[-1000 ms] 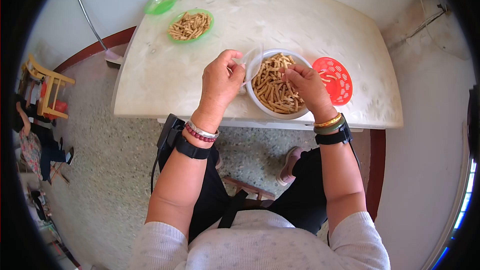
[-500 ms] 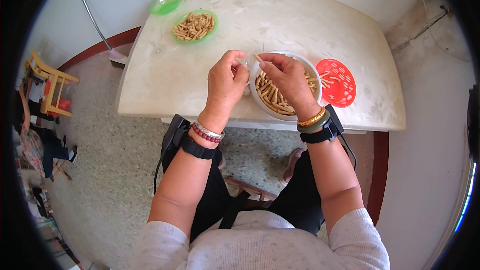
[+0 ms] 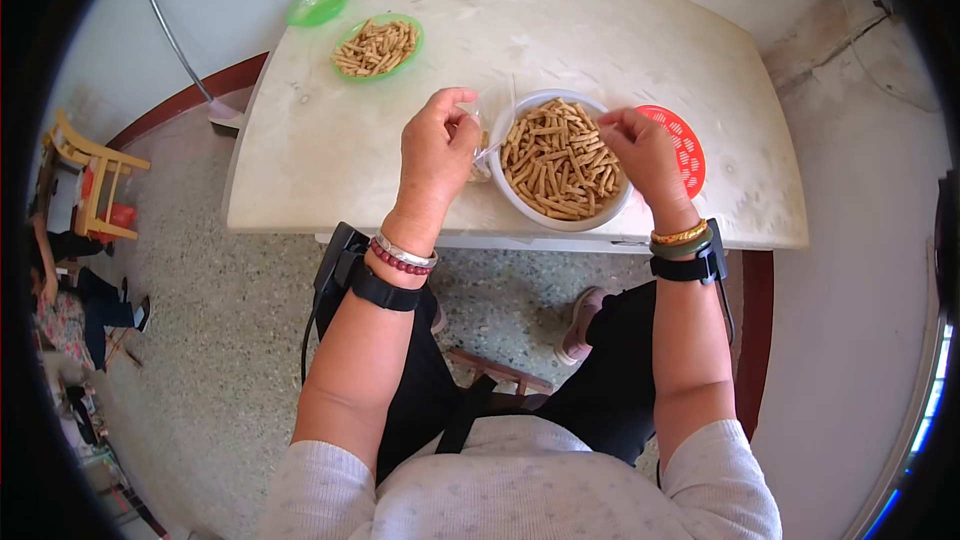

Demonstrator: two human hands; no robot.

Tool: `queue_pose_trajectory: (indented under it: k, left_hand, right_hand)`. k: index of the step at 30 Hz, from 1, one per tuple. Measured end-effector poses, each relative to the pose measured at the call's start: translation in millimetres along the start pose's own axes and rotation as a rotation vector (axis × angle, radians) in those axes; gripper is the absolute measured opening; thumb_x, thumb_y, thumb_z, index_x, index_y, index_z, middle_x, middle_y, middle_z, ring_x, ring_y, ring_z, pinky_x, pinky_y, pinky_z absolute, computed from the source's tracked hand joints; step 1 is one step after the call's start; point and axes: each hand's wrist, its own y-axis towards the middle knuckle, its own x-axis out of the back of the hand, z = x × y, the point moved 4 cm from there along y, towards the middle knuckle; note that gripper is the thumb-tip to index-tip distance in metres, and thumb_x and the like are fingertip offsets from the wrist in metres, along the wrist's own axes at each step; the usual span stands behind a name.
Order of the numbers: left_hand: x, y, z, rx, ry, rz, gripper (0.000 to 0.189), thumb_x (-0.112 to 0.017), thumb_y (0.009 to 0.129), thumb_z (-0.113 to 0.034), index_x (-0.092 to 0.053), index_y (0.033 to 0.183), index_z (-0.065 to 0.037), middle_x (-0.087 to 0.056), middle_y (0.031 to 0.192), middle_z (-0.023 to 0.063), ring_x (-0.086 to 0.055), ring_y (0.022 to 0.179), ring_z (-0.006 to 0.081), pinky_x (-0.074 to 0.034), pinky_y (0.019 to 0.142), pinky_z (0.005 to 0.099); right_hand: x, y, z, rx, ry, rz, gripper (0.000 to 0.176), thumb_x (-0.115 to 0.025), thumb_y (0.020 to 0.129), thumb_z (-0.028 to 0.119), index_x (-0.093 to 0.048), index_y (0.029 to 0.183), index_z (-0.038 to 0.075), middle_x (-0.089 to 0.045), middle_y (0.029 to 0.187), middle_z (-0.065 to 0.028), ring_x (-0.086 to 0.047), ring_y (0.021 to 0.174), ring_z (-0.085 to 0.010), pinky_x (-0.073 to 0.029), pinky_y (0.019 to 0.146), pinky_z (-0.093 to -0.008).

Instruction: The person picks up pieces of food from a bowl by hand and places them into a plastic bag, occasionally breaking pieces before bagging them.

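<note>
My left hand (image 3: 437, 155) is closed on a clear plastic bag (image 3: 494, 130), which hangs open beside its fingers with a few pale sticks low inside. A white bowl (image 3: 505, 190) stands just right of the bag, heaped with short tan snack sticks (image 3: 560, 160). At the bowl's right rim is my right hand (image 3: 645, 150), its thumb and fingers pinched together over the edge of the heap. Whatever lies between those fingertips is too small to make out. Behind that hand a red perforated basket (image 3: 688, 145) is partly hidden.
Far left on the table (image 3: 400, 160), a green plate (image 3: 412, 55) carries more sticks, and another green dish (image 3: 320, 2) sits behind it. A wooden chair (image 3: 100, 175), a long-handled broom (image 3: 180, 40) and another person (image 3: 65, 300) are on the left.
My right hand has moved right, from the bag's mouth to the bowl's right rim; the stick it held is no longer visible in it. My left hand still holds the bag.
</note>
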Motion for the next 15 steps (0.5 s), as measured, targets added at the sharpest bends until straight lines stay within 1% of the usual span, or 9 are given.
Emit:
queue_pose_trajectory:
  k: [1,2,3,5,6,7,9,11,15]
  left_hand:
    - [0,1,-3,-0.009,-0.059,-0.009,0.026,-0.059,0.089,-0.001,-0.062,0.114,-0.001,-0.061,0.074,0.0001,-0.053,0.063,0.0050,-0.044,0.059,0.0213]
    - [0,0,-5,-0.011,-0.061,-0.003,0.026,-0.059,0.089,-0.001,-0.062,0.114,-0.001,-0.061,0.074,0.0001,-0.053,0.063,0.0050,-0.044,0.059,0.0213]
    - [-2,-1,-5,0.010,-0.086,0.016,0.026,-0.059,0.089,0.000,-0.062,0.114,-0.001,-0.061,0.075,-0.0004,-0.053,0.063,0.0047,-0.044,0.059,0.0207]
    - [-5,-2,-5,0.031,-0.113,0.035,0.026,-0.059,0.089,0.000,-0.062,0.115,-0.001,-0.060,0.075,-0.0010,-0.052,0.063,0.0043,-0.043,0.059,0.0202]
    - [-5,-3,-4,0.022,-0.094,0.039,0.025,-0.059,0.089,0.000,-0.062,0.115,-0.001,-0.060,0.075,-0.0009,-0.051,0.064,0.0042,-0.043,0.059,0.0199]
    - [-4,-3,-5,0.011,-0.074,0.042,0.025,-0.059,0.090,0.000,-0.062,0.115,-0.001,-0.060,0.076,-0.0008,-0.051,0.064,0.0040,-0.043,0.059,0.0196]
    - [-2,-4,-7,0.016,-0.057,0.048,0.025,-0.059,0.090,-0.001,-0.062,0.115,-0.001,-0.060,0.076,-0.0007,-0.052,0.065,0.0040,-0.043,0.060,0.0196]
    - [-3,-5,-7,0.022,-0.046,0.060,0.026,-0.059,0.090,-0.001,-0.062,0.115,-0.001,-0.060,0.077,-0.0005,-0.052,0.066,0.0040,-0.043,0.060,0.0195]
    - [-6,-4,2,0.036,-0.061,0.087,0.029,-0.059,0.089,-0.001,-0.060,0.118,-0.001,-0.061,0.080,0.0001,-0.053,0.068,0.0042,-0.044,0.062,0.0202]
  right_hand:
    - [-2,-4,-5,0.054,-0.257,0.064,0.018,-0.064,0.090,0.014,-0.070,0.103,0.003,-0.069,0.081,-0.0045,-0.062,0.073,-0.0106,-0.050,0.068,-0.0261]
    - [-5,-10,1,0.057,-0.351,0.101,0.013,-0.066,0.086,0.013,-0.072,0.095,0.007,-0.071,0.081,-0.0076,-0.065,0.072,-0.0165,-0.052,0.068,-0.0307]
    - [-7,-13,-2,0.053,-0.353,0.096,0.013,-0.066,0.086,0.013,-0.072,0.095,0.007,-0.071,0.081,-0.0076,-0.065,0.072,-0.0165,-0.052,0.068,-0.0307]
    - [-20,-18,-4,0.150,-0.499,0.206,0.016,-0.064,0.084,0.022,-0.073,0.091,0.010,-0.069,0.083,-0.0139,-0.068,0.078,-0.0298,-0.054,0.071,-0.0413]
    - [-23,-21,-3,0.110,-0.609,0.193,0.019,-0.063,0.084,0.025,-0.073,0.088,0.009,-0.067,0.091,-0.0152,-0.067,0.085,-0.0313,-0.054,0.074,-0.0434]
    - [-26,-24,2,0.114,-0.609,0.194,0.019,-0.063,0.084,0.025,-0.073,0.088,0.009,-0.067,0.091,-0.0152,-0.067,0.085,-0.0313,-0.054,0.074,-0.0434]
    - [-29,-29,17,0.053,-0.834,0.173,0.021,-0.066,0.083,0.027,-0.072,0.087,0.007,-0.065,0.098,-0.0167,-0.066,0.091,-0.0321,-0.055,0.076,-0.0427]
    - [-36,-28,15,0.031,-0.862,0.159,0.023,-0.068,0.082,0.027,-0.071,0.089,0.005,-0.065,0.099,-0.0180,-0.066,0.092,-0.0329,-0.055,0.078,-0.0425]
    - [-46,-24,3,0.113,-0.862,0.124,0.023,-0.069,0.082,0.027,-0.070,0.091,0.006,-0.066,0.099,-0.0176,-0.066,0.092,-0.0327,-0.055,0.079,-0.0419]
